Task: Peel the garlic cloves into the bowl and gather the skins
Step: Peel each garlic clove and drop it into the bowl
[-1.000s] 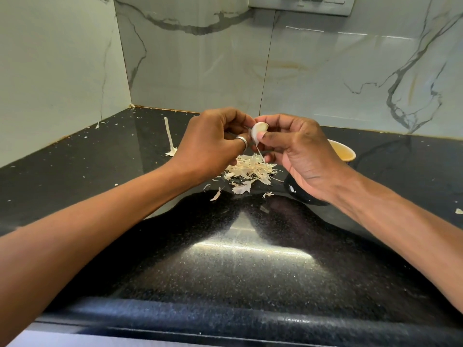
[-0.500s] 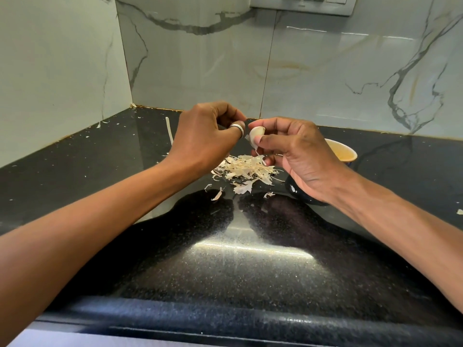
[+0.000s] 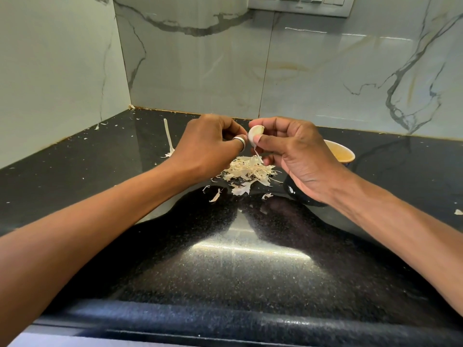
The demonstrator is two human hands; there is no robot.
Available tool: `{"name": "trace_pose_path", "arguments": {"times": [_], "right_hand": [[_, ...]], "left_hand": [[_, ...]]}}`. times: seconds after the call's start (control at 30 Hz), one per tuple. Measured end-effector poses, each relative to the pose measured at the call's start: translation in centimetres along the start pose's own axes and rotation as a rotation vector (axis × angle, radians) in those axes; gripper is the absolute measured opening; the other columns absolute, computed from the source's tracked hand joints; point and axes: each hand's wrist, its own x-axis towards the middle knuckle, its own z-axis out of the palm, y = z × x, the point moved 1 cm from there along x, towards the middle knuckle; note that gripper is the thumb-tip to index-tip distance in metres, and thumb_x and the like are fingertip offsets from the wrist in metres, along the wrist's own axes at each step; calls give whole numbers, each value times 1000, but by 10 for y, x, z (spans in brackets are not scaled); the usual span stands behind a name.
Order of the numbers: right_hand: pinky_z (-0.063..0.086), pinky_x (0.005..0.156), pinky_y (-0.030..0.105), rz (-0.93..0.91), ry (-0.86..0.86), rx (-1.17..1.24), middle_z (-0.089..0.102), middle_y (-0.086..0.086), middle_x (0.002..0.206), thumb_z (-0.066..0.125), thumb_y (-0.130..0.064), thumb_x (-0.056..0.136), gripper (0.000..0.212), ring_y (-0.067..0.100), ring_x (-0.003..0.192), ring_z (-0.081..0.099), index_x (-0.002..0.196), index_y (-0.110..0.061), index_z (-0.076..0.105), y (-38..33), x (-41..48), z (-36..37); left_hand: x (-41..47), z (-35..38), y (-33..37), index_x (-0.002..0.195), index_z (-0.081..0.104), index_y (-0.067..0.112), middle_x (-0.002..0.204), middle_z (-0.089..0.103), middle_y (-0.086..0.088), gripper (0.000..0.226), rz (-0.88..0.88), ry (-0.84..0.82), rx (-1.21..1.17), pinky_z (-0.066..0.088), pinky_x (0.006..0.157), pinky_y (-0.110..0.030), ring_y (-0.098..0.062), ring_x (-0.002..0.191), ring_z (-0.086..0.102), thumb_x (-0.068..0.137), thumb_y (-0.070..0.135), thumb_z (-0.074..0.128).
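My right hand (image 3: 295,156) pinches a pale garlic clove (image 3: 255,134) between thumb and fingers, with a thin strip of skin hanging below it. My left hand (image 3: 210,149), wearing a silver ring, has its fingers curled with the tips right at the clove's left side; what they grip is hidden. Both hands hover above a pile of garlic skins (image 3: 248,171) on the black counter. A dark bowl with a yellow inside (image 3: 343,152) stands behind my right hand, mostly hidden by it.
A long pale garlic stalk (image 3: 168,139) lies on the counter at the back left. Loose skin flakes (image 3: 216,196) lie in front of the pile, and one scrap (image 3: 458,212) lies far right. Marble walls close the corner; the counter's front edge (image 3: 225,321) is near me.
My left hand pulled a little away from the clove and up, then came back against it. My right hand has kept the clove, which now sits slightly higher.
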Motion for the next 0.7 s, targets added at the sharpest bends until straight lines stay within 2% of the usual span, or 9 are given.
{"name": "trace_pose_path", "arguments": {"times": [0.1, 0.2, 0.33, 0.47, 0.57, 0.7], "right_hand": [[48, 53, 21, -6, -12, -2, 70, 17, 97, 70, 1, 91, 25, 15, 76, 62, 117, -2, 70, 1, 0, 0], [46, 51, 20, -20, -15, -18, 72, 14, 92, 70, 2, 91, 23, 15, 73, 63, 113, -4, 72, 0, 0, 1], [46, 51, 21, -38, -23, -55, 73, 25, 96, 70, 2, 90, 22, 19, 73, 63, 111, -6, 72, -1, -2, 2], [46, 52, 21, -50, -36, -142, 75, 23, 99, 72, 1, 90, 23, 18, 73, 64, 111, -8, 71, 1, -2, 3], [46, 52, 21, -40, -37, -181, 77, 17, 95, 74, -2, 89, 24, 14, 71, 65, 113, -6, 72, 3, -1, 3], [50, 54, 22, -52, -31, -246, 77, 10, 90, 77, -4, 87, 23, 12, 75, 67, 109, -12, 74, 3, -3, 2]], "left_hand": [[-1, 0, 1, 89, 73, 24, 71, 69, 8, 11, 24, 12, 40, 61, 73, -39, -14, 67, 69, 95, 19, 65], [0, -1, 0, 90, 71, 23, 71, 66, 11, 10, 25, 54, 51, 60, 76, -40, -9, 67, 67, 96, 19, 64], [3, -4, -1, 93, 72, 19, 75, 68, 9, 10, -3, 136, 23, 61, 76, -42, -14, 72, 69, 96, 21, 64], [3, -6, 0, 82, 67, 26, 72, 67, 7, 17, -2, 152, -5, 61, 76, -44, -18, 72, 70, 98, 31, 64], [1, -4, 1, 91, 72, 25, 78, 70, 10, 12, 26, 93, -19, 61, 74, -35, -8, 68, 67, 93, 15, 66], [-1, -3, 1, 96, 76, 23, 76, 70, 10, 19, 64, 85, 16, 58, 68, -25, -1, 62, 62, 92, 10, 62]]}}
